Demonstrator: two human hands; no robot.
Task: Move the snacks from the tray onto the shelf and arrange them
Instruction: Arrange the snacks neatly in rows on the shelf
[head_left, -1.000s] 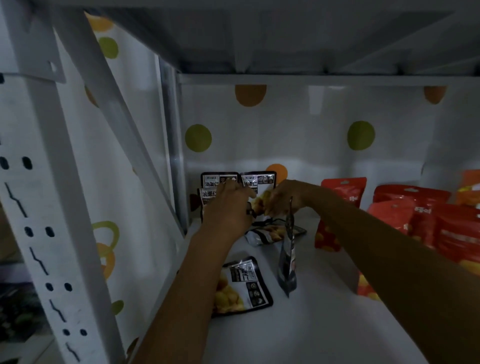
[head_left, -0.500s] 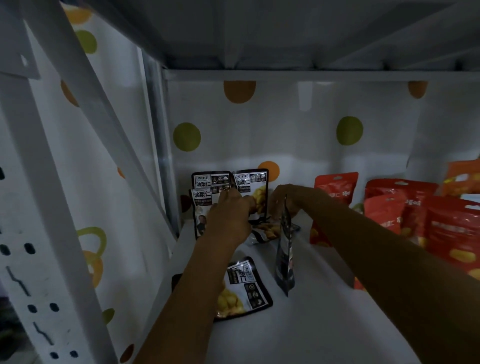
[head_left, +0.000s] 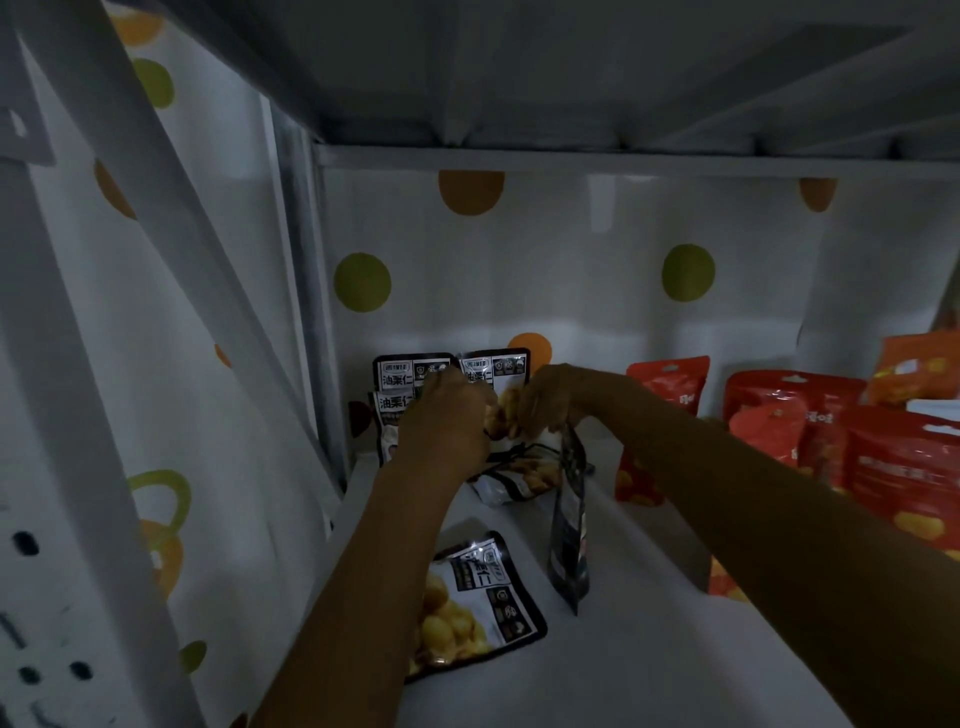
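The shelf (head_left: 649, 649) is a white bay backed by a dotted cloth (head_left: 519, 291), and it holds two kinds of snacks. Black-and-white chestnut packs fill its left side and red packs (head_left: 795, 415) stand in rows on its right.

In the back left corner three chestnut packs stand upright against the cloth, long axes vertical, printed faces towards the camera and top seals up. They are the rear left pack (head_left: 402, 371), the rear right pack (head_left: 501, 371) touching it, and a lower pack (head_left: 387, 421) just in front.

The left hand (head_left: 447, 421) has its fingers curled on the left edge of the rear right pack, pinching it. The right hand (head_left: 550, 400) is curled at that pack's right edge, but its grip is hidden and I cannot tell what it holds.

Under the hands a lying pack (head_left: 514, 478) rests face up. An edge-on pack (head_left: 569, 525) stands just below the right hand, with its thin side to the camera and its long axis near vertical. Nearer the front a flat pack (head_left: 478, 603) lies face up, its top end pointing towards the back of the shelf and slightly right.
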